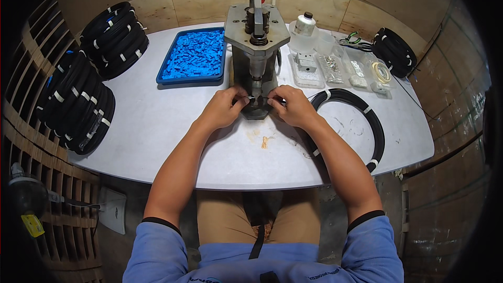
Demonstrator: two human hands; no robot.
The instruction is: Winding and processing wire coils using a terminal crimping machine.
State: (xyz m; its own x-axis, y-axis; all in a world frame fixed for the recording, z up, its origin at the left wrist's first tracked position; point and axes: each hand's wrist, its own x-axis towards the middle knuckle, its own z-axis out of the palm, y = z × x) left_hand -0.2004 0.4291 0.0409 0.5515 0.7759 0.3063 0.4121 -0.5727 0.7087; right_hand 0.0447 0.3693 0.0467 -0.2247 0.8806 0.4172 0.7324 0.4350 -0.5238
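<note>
- A white counter (141, 126) is set in front of a wooden wall (152, 4), and black coils (84, 107) are piled up on its left side
- A tall metal press (257, 50) is placed near the middle
- A thin dark wire (265, 98) is pinched tight by the finger and thumb of the right hand (292, 107), at the low part of the press, between both hands
- The fingertips of the left hand (224, 109) are set close together there too, but what is held cannot be told
- A dark tray (191, 82) is filled with little blue pieces (193, 55), just left of the press
- A black ring of cable (378, 131) is laid flat by the right arm
</note>
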